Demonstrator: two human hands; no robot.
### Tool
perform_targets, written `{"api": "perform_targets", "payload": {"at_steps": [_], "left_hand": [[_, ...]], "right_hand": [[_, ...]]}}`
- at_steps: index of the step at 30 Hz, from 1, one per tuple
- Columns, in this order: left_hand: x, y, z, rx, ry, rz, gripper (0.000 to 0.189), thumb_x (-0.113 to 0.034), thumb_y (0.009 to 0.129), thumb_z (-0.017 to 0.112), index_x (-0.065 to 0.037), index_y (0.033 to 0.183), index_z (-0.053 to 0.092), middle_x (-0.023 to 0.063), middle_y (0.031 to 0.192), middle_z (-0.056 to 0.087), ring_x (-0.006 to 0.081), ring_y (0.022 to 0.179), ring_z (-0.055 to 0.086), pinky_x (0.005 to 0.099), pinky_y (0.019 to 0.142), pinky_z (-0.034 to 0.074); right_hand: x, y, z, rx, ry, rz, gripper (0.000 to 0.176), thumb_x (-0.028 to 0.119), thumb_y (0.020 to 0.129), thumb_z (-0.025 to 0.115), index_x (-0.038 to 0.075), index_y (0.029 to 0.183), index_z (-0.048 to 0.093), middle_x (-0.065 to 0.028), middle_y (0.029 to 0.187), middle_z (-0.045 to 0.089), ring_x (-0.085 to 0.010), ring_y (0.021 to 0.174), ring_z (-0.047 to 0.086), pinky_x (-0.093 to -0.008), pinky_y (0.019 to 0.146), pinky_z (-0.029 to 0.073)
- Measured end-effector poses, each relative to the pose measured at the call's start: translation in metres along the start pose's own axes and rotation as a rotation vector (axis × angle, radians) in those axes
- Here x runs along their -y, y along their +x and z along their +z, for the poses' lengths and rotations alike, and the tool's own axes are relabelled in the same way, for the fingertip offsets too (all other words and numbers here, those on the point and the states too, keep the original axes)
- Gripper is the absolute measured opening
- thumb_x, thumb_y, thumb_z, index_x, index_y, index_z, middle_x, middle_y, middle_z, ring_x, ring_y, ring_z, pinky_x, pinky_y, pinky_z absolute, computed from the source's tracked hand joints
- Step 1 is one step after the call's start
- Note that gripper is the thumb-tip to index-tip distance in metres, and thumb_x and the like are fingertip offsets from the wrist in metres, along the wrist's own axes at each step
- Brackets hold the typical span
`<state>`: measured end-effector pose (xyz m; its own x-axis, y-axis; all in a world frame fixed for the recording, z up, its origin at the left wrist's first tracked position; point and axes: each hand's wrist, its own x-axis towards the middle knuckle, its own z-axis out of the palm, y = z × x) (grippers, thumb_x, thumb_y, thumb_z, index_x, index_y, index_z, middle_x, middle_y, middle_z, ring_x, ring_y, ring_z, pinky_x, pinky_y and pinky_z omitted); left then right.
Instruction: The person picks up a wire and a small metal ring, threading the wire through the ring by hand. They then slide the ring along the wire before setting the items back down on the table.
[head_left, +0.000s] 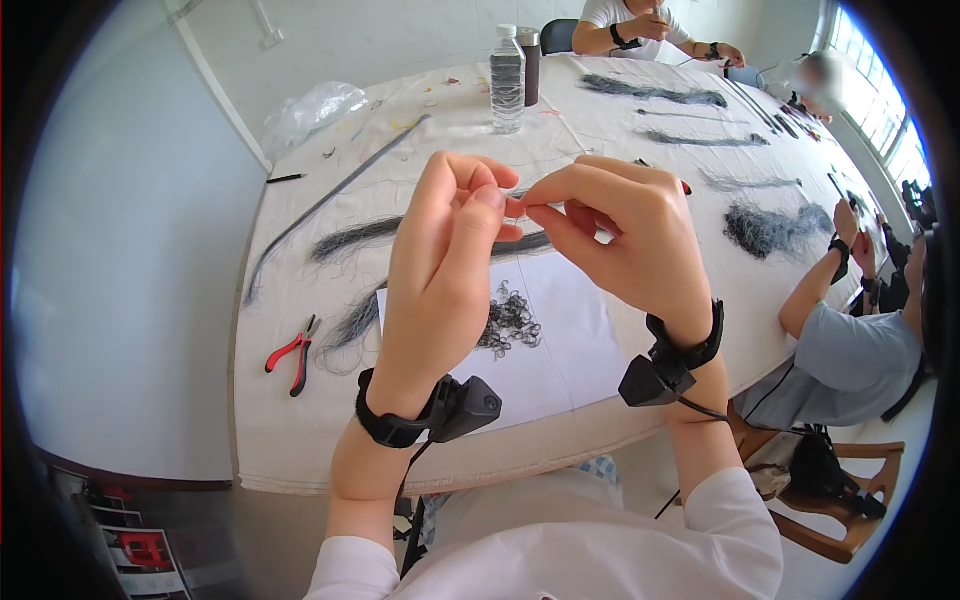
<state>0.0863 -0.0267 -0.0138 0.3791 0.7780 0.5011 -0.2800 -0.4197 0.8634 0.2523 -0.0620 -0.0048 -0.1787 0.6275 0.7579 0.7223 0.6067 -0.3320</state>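
Note:
My left hand [450,250] and my right hand [625,220] are raised over the table, their fingertips close together. Both are closed in pinches, and whatever lies between the fingers is too small to make out. Beneath them a white paper sheet [560,340] bears a pile of small dark curled loops [512,322], partly hidden by my left hand. Dark wiry strand bundles [355,240] lie behind my hands, and another frayed bundle [355,325] reaches toward the sheet from the left. Black devices are strapped to both my wrists.
Red-handled pliers [290,353] lie left. A water bottle [507,80] and dark flask [530,66] stand at the back, near a plastic bag [312,112]. More strand bundles [770,228] lie right. Co-workers sit at the far side [640,25] and right [850,350].

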Motion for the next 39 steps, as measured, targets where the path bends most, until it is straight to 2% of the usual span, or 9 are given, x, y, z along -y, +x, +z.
{"api": "perform_targets", "payload": {"at_steps": [1,3,4,7,10,13,20,24,39], "left_hand": [[0.0,-0.001,0.0,-0.006,-0.001,-0.002,0.014,-0.015,0.098,0.043,-0.003,0.096,0.048,0.0095,0.101,0.057,0.0101,0.084,0.057,0.0249,0.073,0.049],[-0.001,-0.002,-0.001,0.024,-0.091,-0.156,0.014,-0.016,0.098,0.042,-0.003,0.096,0.047,0.0079,0.094,0.057,0.0067,0.075,0.054,0.0221,0.06,0.045],[0.0,-0.002,-0.009,0.094,-0.114,-0.258,0.014,-0.016,0.099,0.041,-0.004,0.096,0.047,0.0041,0.082,0.056,0.0033,0.062,0.046,0.0195,0.05,0.036],[-0.001,-0.002,-0.013,0.111,-0.099,-0.299,0.013,-0.016,0.099,0.042,-0.005,0.095,0.046,-0.0006,0.069,0.05,0.0017,0.055,0.036,0.0189,0.047,0.029],[-0.004,-0.002,-0.015,0.122,-0.019,-0.284,0.012,-0.016,0.098,0.044,-0.005,0.094,0.046,-0.0043,0.063,0.043,0.0013,0.053,0.031,0.0192,0.046,0.025],[-0.01,-0.002,-0.023,0.166,0.021,-0.302,0.011,-0.016,0.097,0.047,-0.006,0.093,0.047,-0.0068,0.06,0.038,0.001,0.053,0.03,0.0206,0.045,0.022],[-0.02,-0.002,-0.035,0.182,0.013,-0.324,0.011,-0.017,0.095,0.049,-0.007,0.091,0.049,-0.0086,0.056,0.034,0.0003,0.05,0.026,0.02,0.045,0.019],[-0.021,-0.002,-0.041,0.174,0.006,-0.308,0.011,-0.018,0.095,0.049,-0.007,0.091,0.049,-0.01,0.054,0.032,-0.0004,0.047,0.024,0.0202,0.043,0.017],[-0.024,-0.002,-0.05,0.162,-0.032,-0.295,0.012,-0.018,0.096,0.049,-0.007,0.093,0.049,-0.011,0.053,0.03,-0.0005,0.045,0.02,0.0204,0.042,0.016]], "right_hand": [[0.001,0.0,0.001,0.006,0.002,-0.001,0.013,-0.001,0.072,0.07,0.006,0.083,0.069,-0.0021,0.065,0.057,-0.009,0.049,0.046,-0.0222,0.046,0.036],[0.003,0.0,0.004,-0.032,-0.021,0.023,0.013,-0.002,0.072,0.071,0.006,0.082,0.069,-0.0018,0.065,0.058,-0.0083,0.049,0.046,-0.0217,0.046,0.036],[0.004,0.0,0.006,-0.028,-0.018,0.024,0.013,-0.002,0.072,0.071,0.006,0.082,0.069,-0.0018,0.065,0.058,-0.0083,0.049,0.046,-0.0217,0.046,0.036],[0.005,0.0,0.008,0.016,-0.032,0.04,0.013,-0.002,0.071,0.072,0.005,0.081,0.069,-0.0017,0.065,0.059,-0.0078,0.049,0.046,-0.0208,0.046,0.035],[0.005,0.0,0.006,0.019,0.016,0.047,0.013,-0.002,0.071,0.073,0.005,0.081,0.069,-0.001,0.065,0.059,-0.0066,0.049,0.045,-0.0202,0.045,0.033],[0.009,0.003,-0.004,0.09,0.041,0.153,0.009,0.005,0.072,0.07,0.007,0.081,0.066,-0.0045,0.064,0.058,-0.0163,0.052,0.053,-0.0272,0.05,0.043],[-0.011,-0.001,-0.027,0.021,0.156,0.185,0.003,0.001,0.079,0.066,0.002,0.08,0.069,0.0013,0.074,0.066,-0.0029,0.055,0.047,-0.0191,0.05,0.036],[-0.026,-0.007,-0.04,-0.018,0.268,0.208,0.008,-0.005,0.08,0.067,-0.001,0.087,0.066,-0.0051,0.081,0.065,-0.0048,0.066,0.054,-0.0178,0.059,0.039],[-0.066,-0.016,-0.072,-0.235,0.298,0.163,0.005,0.003,0.086,0.065,0.0,0.089,0.064,-0.0045,0.09,0.062,-0.0073,0.071,0.049,-0.0194,0.062,0.037]]}}
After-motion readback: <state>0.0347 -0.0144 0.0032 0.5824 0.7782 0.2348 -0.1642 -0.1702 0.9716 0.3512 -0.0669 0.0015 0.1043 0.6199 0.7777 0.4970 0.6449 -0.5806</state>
